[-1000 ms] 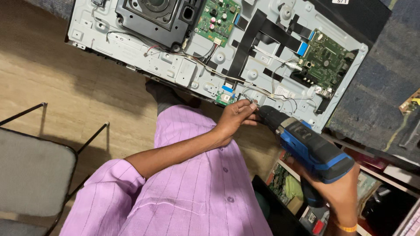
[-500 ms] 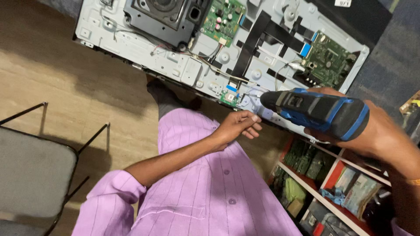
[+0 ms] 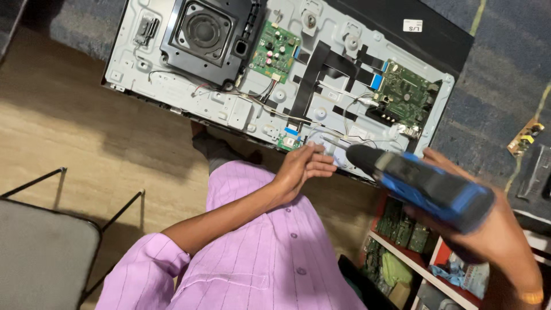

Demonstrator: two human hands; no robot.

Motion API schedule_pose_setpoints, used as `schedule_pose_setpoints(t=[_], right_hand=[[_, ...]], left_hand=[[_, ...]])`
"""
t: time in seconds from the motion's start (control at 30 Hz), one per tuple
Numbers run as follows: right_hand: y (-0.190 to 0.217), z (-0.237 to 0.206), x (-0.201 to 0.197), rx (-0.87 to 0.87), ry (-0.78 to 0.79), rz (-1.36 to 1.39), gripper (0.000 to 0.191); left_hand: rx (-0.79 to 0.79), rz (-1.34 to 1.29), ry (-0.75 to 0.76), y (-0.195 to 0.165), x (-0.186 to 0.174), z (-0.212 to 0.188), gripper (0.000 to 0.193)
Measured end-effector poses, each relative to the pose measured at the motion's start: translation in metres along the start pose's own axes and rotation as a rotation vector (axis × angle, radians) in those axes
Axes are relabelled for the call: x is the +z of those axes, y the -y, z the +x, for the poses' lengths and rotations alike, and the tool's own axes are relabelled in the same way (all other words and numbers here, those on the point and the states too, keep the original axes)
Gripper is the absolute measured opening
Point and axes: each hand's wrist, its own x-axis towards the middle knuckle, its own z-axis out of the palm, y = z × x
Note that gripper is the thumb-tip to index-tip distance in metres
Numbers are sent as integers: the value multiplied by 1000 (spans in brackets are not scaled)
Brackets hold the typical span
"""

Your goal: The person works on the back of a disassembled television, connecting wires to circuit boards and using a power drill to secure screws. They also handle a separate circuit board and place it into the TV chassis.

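Blue and black, the power drill (image 3: pixel 425 186) sits in our right hand (image 3: pixel 493 229) at the right side of the frame, and that hand is wrapped tight around its grip. A second ago the drill was low in the corner and pointing away. Half a second ago we had lifted it up flat. Now its thin metal bit (image 3: pixel 336 142) tips down and left, and the tip is right by the bottom edge of the open TV back (image 3: pixel 189 100), near the little green board (image 3: pixel 288 139) there.

Our left hand (image 3: pixel 301 166) has changed too. Before, it was curled close to that edge. Now its fingers (image 3: pixel 321 162) are stretched out flat and close together, holding nothing, just beside the bit.

We think this means the drill is being lined up with a screw at that edge, with the left hand helping to steady it. We cannot see the screw itself.

The big green board (image 3: pixel 410 97) sits at the upper right, the black speaker (image 3: pixel 204 31) at the upper left, and a grey chair (image 3: pixel 40 252) at the lower left
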Motion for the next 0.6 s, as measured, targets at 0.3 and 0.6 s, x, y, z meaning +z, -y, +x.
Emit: schedule_pose_setpoints(t=[0.3, 0.6], right_hand=[[27, -96, 43, 683, -356, 609, 75], [-115, -53, 62, 378, -869, -230, 71]], left_hand=[[56, 146, 54, 2, 24, 42, 34], [-108, 312, 52, -15, 34, 14, 31]])
